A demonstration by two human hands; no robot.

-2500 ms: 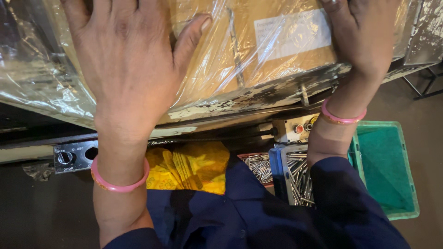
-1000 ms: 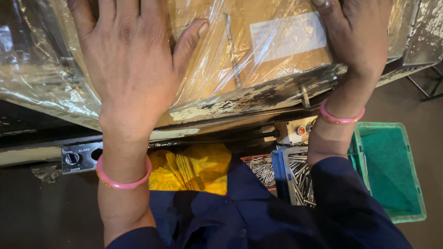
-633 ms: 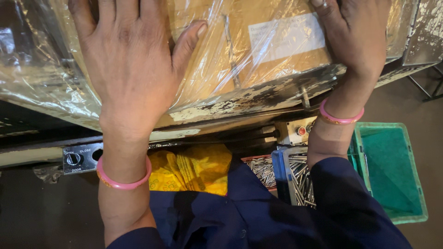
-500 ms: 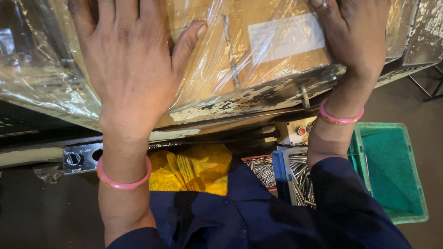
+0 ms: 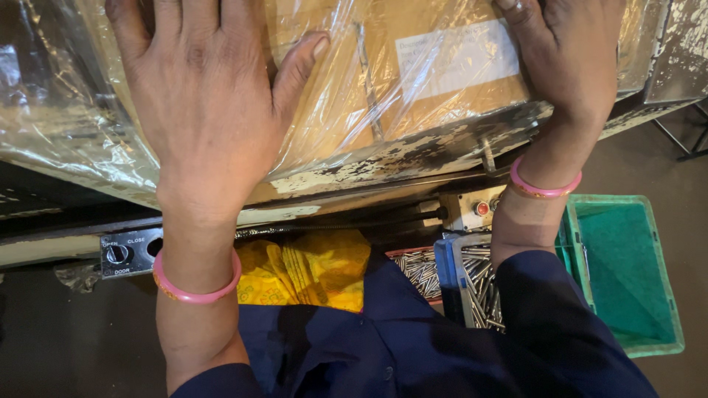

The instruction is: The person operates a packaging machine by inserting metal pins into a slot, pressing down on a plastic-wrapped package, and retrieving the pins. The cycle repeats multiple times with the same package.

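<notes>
Head view, looking down. Landmark: brown cardboard box [image 5: 383, 96] wrapped in clear plastic film [image 5: 66, 125], lying on a worn metal tabletop [image 5: 413, 155] with flaking paint along its near edge. Left of the box's white label [image 5: 457, 55], the left hand [image 5: 206, 110] lies flat, palm down, on the film over the box; fingers [image 5: 169, 15] spread and straight, thumb angled out toward the label, pressing rather than gripping, nothing closed in the hand. Pink bangle [image 5: 195, 284] on that wrist, below the box's near edge. Below the box and left of that wrist, a small metal plate with a rotary switch [image 5: 118, 254]. Under the box's middle, yellow cloth [image 5: 310, 269] above a dark blue garment. Below the box toward the right, a tray of metal pins [image 5: 457, 276]. Just right of the label, the right hand [image 5: 571, 63] rests palm down over the box's right end; fingertips run out of frame, so curl cannot be judged. Pink bangle [image 5: 544, 184] on this wrist. Below the box at far right, a green plastic crate [image 5: 627, 273].
</notes>
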